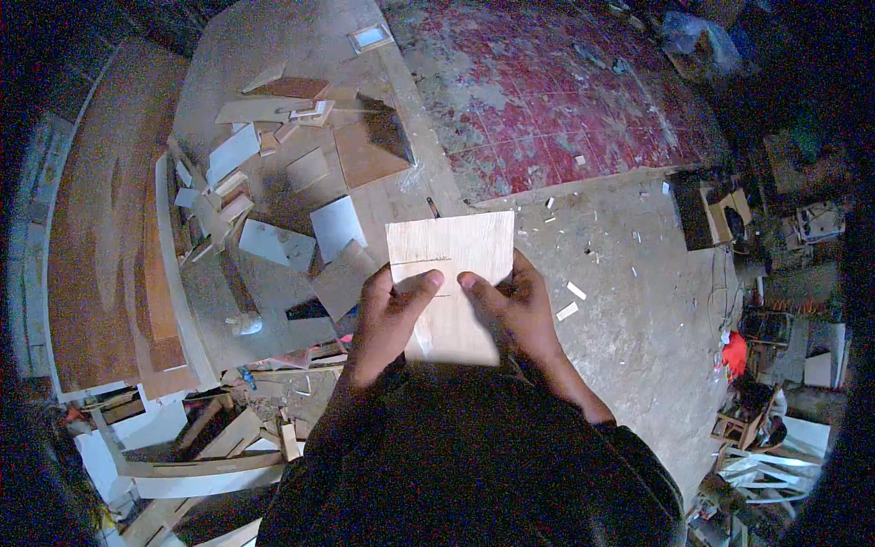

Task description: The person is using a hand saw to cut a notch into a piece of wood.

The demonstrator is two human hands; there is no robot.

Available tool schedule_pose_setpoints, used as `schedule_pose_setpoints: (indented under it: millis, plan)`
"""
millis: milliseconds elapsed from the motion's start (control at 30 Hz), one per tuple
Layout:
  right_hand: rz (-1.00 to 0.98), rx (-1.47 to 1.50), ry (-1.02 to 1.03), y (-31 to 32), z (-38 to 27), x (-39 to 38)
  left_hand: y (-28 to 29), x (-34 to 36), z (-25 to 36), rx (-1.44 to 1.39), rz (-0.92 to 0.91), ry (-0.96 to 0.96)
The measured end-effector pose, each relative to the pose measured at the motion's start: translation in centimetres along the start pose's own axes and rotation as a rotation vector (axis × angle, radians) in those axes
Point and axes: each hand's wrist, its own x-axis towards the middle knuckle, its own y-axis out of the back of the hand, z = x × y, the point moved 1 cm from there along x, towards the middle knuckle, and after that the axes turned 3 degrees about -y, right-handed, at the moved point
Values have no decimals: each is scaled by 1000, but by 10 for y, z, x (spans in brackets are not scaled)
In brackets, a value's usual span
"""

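A pale wooden board (pixel 465 242) is held at its sides by the left hand (pixel 392 310) and right hand (pixel 521 308), fingers clamped on it, thumbs on its upper face.

One left grip (pixel 390 317), one right grip (pixel 527 313), one pale board (pixel 460 239), two dark lines (pixel 419 263)

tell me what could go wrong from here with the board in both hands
The dark line on the wooden board might be a crack or cut; if so, flexing could split it there. Splinters could catch the bare left hand and right hand gripping its sides. Small offcuts on the floor could trip a foot.
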Motion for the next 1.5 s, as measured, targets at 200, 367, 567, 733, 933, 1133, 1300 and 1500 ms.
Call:
schedule_pose_setpoints:
  millis: [200,367,567,733,933,1133,1300,1500]
  plan:
    - [1,36,-50,6,-2,3,9,-4,9,94,-16,-53]
    - [-180,-68,350,37,-17,16,14,-7,9,108,75,-204]
    - [-234,-408,997,61,-48,2,-3,-15,17,-609,-160,-148]
    - [-122,-373,1044,82,-49,-2,-27,-27,25,-963,-405,179]
    - [-71,-454,980,103,-49,-10,-54,-24,26,-294,-271,-56]
    - [-61,78,570,131,-28,-16,-75,-22,22,-371,-99,-174]
    - [-69,150,157,113,-29,-23,-77,-28,15,-172,-96,-124]
    - [-21,205,68,95,-20,-10,-66,-35,-3,-104,36,-98]
